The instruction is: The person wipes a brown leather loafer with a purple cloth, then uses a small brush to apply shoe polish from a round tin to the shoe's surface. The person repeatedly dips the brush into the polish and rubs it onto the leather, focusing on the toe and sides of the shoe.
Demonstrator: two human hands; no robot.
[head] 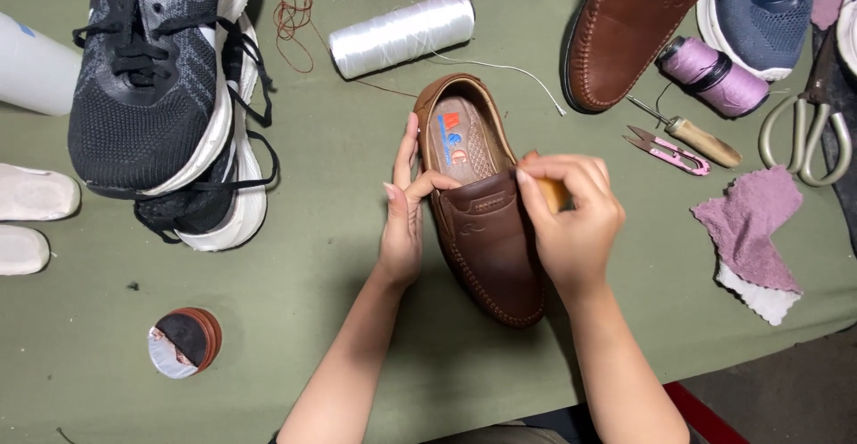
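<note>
Nearest the camera, a round open polish tin (pixel 185 342) sits on the green table cover (pixel 339 257), well left of the forearms. Between the hands lies a brown leather loafer (pixel 486 230), its long axis running from toe, near and slightly right, to heel, far and slightly left, so the toe points back toward the person. The left hand (pixel 404 221) braces the shoe's left side, fingers straight and together, thumb hooked over the tongue edge. The right hand (pixel 571 216) touches the right side, fingers curled tight around a small tan wooden-looking tool (pixel 553 192), mostly hidden. Both hands are about equally close. Farther off lie pink thread snips (pixel 668 151), a wooden-handled awl (pixel 696 136), a white thread spool (pixel 402 35), a second brown loafer (pixel 629 24) and black knit sneakers (pixel 165 96).
</note>
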